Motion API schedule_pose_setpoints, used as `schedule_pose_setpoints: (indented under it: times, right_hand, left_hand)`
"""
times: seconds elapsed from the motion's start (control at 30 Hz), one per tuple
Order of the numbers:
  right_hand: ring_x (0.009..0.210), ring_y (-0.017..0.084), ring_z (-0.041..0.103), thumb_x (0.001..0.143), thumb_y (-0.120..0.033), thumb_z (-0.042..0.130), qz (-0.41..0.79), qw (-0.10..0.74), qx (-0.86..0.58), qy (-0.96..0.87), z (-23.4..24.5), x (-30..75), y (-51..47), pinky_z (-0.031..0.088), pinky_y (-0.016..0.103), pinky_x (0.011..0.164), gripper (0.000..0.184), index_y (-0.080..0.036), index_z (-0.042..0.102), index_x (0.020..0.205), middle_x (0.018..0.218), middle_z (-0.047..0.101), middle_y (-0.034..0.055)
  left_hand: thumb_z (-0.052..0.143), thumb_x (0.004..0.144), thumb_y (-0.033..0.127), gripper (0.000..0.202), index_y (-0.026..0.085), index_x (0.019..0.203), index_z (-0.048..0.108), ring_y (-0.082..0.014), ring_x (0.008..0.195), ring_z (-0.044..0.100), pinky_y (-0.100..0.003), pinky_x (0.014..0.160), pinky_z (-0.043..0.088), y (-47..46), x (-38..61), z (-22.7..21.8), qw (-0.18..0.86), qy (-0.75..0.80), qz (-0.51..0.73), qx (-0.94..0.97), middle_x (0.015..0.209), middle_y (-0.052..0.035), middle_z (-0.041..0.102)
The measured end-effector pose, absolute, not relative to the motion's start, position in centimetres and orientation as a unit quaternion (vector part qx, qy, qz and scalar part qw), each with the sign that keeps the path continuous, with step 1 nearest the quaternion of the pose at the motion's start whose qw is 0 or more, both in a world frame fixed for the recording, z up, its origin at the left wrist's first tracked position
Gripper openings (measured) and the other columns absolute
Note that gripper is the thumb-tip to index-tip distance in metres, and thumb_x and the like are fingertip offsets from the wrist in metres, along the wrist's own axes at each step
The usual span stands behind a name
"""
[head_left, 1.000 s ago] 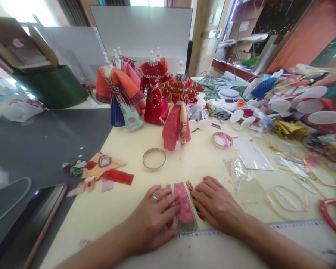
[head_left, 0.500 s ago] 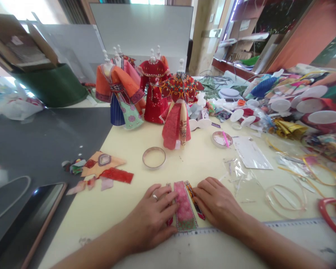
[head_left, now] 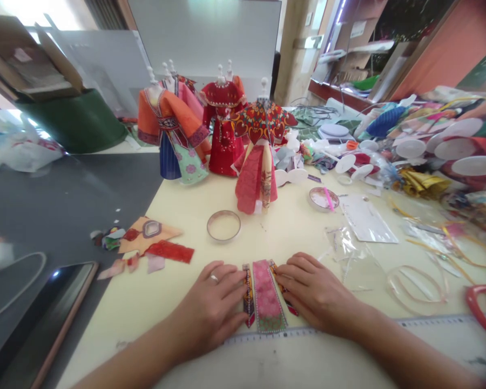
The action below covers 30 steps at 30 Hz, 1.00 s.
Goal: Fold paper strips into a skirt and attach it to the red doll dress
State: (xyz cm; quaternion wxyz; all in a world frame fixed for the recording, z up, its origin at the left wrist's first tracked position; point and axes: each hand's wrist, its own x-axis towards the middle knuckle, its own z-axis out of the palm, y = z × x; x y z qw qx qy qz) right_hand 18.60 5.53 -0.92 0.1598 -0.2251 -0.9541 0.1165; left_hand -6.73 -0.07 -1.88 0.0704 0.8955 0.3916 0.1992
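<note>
A pink fabric panel [head_left: 268, 292] with a beaded edge and a green lower end lies flat between my hands. On its left is a narrow patterned fabric strip [head_left: 248, 297], touched along its outer edge by the outstretched fingertips of my left hand [head_left: 216, 302], which wears a ring. A similar dark patterned strip [head_left: 290, 308] slants along the panel's right side. The fingers of my right hand [head_left: 314, 292] rest on that strip and cover part of it. Both hands lie on the tabletop with fingers extended, gripping nothing.
A ruler [head_left: 299, 330] runs beneath the panel. Dressed doll stands [head_left: 256, 183] are at the back, with a shallow round dish [head_left: 223, 226] before them. Fabric scraps [head_left: 170, 252] and a phone [head_left: 40, 324] are at left; red-handled scissors [head_left: 480, 313] and piled materials at right.
My left hand has shifted a little left, exposing the left strip that its fingers covered. My right hand has moved slightly toward the panel and covers more of the right strip.
</note>
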Motion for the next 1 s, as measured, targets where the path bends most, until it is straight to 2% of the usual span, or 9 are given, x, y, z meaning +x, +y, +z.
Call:
schedule_pose_setpoints:
  times: [0.83, 1.0]
  right_hand:
    - [0.087, 0.02, 0.05, 0.092, -0.017, 0.042, 0.095, 0.178, -0.24, -0.95, -1.05, 18.29, 5.51, 0.043, 0.038, 0.08, 0.018, -0.013, 0.059, 0.098, 0.093, 0.058, 0.0092]
    - [0.085, 0.019, 0.05, 0.092, -0.012, 0.039, 0.083, 0.177, -0.245, -0.95, -0.84, 18.53, 5.72, 0.042, 0.037, 0.077, 0.021, -0.014, 0.06, 0.093, 0.087, 0.057, 0.0084]
  left_hand:
    - [0.052, 0.085, 0.022, 0.031, 0.014, 0.115, 0.057, -0.026, 0.11, 0.049, -0.046, 0.099, 0.033, 0.16, -6.65, -1.65, 0.061, 0.391, 0.192, 0.898, 0.119, -0.0103, 0.06]
    - [0.053, 0.084, 0.022, 0.032, 0.015, 0.115, 0.057, -0.0256, 0.11, 0.05, -0.045, 0.098, 0.034, 0.17, -6.68, -1.47, 0.057, 0.39, 0.191, 0.899, 0.119, -0.0104, 0.06]
